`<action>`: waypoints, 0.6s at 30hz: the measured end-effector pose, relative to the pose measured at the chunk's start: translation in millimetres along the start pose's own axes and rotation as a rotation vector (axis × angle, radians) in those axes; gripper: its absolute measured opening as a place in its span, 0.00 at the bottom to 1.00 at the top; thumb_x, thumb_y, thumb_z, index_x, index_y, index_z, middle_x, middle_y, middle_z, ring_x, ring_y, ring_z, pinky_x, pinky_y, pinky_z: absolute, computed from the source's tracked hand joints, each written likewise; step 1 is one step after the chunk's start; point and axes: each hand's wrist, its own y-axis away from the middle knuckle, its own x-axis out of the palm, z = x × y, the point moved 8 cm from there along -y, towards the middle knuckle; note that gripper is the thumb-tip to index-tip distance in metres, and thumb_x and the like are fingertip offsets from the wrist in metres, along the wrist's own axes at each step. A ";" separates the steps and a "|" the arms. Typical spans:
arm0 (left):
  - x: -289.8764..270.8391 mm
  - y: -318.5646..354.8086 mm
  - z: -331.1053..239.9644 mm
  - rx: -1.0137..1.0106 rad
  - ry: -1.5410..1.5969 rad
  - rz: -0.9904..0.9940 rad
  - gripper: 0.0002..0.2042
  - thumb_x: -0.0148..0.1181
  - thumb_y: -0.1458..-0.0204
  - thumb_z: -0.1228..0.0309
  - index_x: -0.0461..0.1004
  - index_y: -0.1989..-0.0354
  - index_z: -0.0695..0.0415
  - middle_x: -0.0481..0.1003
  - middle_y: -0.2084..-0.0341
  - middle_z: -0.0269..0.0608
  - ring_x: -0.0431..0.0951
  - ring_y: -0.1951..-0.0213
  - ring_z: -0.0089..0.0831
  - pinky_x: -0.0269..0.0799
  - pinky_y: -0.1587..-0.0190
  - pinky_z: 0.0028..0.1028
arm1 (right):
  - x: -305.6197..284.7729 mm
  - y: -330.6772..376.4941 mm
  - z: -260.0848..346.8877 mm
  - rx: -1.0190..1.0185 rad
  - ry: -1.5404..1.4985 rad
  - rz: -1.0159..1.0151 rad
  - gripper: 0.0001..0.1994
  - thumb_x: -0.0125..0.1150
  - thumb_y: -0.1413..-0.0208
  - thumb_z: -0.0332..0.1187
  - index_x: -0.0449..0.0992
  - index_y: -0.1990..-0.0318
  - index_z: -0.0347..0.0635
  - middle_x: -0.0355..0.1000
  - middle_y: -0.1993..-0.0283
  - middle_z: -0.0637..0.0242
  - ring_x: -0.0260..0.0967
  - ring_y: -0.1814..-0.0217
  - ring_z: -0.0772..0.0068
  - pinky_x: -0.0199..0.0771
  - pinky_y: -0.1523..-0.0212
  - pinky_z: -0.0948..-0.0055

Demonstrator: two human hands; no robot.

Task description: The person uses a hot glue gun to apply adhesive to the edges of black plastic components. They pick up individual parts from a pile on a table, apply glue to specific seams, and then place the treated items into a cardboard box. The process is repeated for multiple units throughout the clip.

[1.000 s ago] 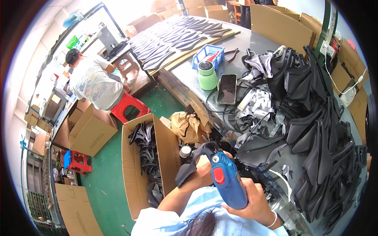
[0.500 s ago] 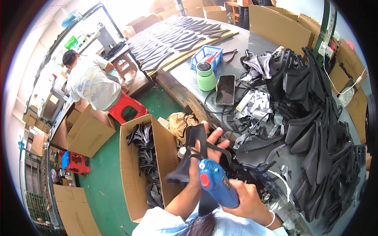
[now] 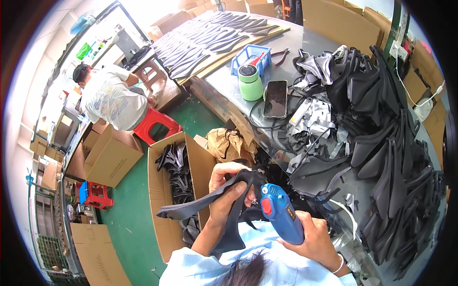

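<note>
My left hand (image 3: 220,202) grips a black, strap-like piece of padded material (image 3: 191,208), thumb and fingers pinched near its upper end. Two long tails of the piece hang down from the hand, one reaching left over an open carton. In my right hand (image 3: 317,238) is a blue handheld power tool (image 3: 286,221) with a red button, held by its body. The tool's front end points at the gripped end of the black piece; its working tip is hidden, so I cannot tell whether they touch.
The cardboard carton (image 3: 157,190) holds similar black pieces. On the metal table lie a heap of black pieces (image 3: 377,162), grey scraps (image 3: 315,117), a phone (image 3: 275,99), a green bottle (image 3: 250,83), a blue basket (image 3: 261,53) and pliers (image 3: 281,56). A co-worker (image 3: 114,95) sits at left.
My left hand has turned and closed from spread fingers to a pinch on the black piece, which now stretches out leftward. The tool has shifted slightly right and down.
</note>
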 end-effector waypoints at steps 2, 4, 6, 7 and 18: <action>-2.6 -0.9 1.9 -0.017 -0.042 0.001 0.13 0.55 0.48 0.80 0.64 0.55 0.59 0.72 0.69 0.48 0.75 0.75 0.28 0.72 0.78 0.21 | -1.5 -2.0 1.5 -0.005 0.002 -0.003 0.31 0.73 0.61 0.38 0.63 0.53 0.31 0.73 0.75 0.55 0.75 0.75 0.58 0.75 0.73 0.67; -0.2 -3.2 -0.8 0.006 -0.082 0.037 0.12 0.55 0.48 0.81 0.65 0.55 0.60 0.72 0.68 0.48 0.76 0.75 0.28 0.72 0.77 0.21 | -1.9 -1.9 2.0 -0.010 0.002 -0.006 0.31 0.73 0.61 0.37 0.63 0.53 0.31 0.73 0.75 0.55 0.75 0.74 0.58 0.75 0.73 0.67; -0.3 -2.9 -0.8 -0.005 -0.108 0.057 0.12 0.56 0.49 0.82 0.67 0.56 0.61 0.72 0.68 0.47 0.76 0.74 0.28 0.72 0.76 0.21 | -1.1 -1.0 1.3 -0.016 0.002 -0.009 0.30 0.73 0.60 0.37 0.63 0.53 0.31 0.73 0.75 0.55 0.75 0.75 0.58 0.75 0.73 0.67; -0.8 -2.1 0.4 -0.031 -0.114 0.061 0.11 0.56 0.49 0.82 0.68 0.57 0.61 0.72 0.68 0.47 0.76 0.74 0.28 0.72 0.76 0.21 | 0.3 0.9 -1.1 0.002 0.003 0.005 0.31 0.74 0.61 0.38 0.63 0.53 0.32 0.73 0.71 0.55 0.75 0.74 0.58 0.75 0.72 0.67; -3.7 -5.3 6.2 -0.556 -0.358 0.143 0.10 0.60 0.55 0.79 0.71 0.63 0.63 0.73 0.72 0.42 0.74 0.75 0.25 0.69 0.74 0.21 | 6.1 10.4 -16.6 0.073 -0.008 0.048 0.32 0.75 0.64 0.39 0.64 0.54 0.34 0.73 0.63 0.53 0.75 0.71 0.57 0.75 0.69 0.66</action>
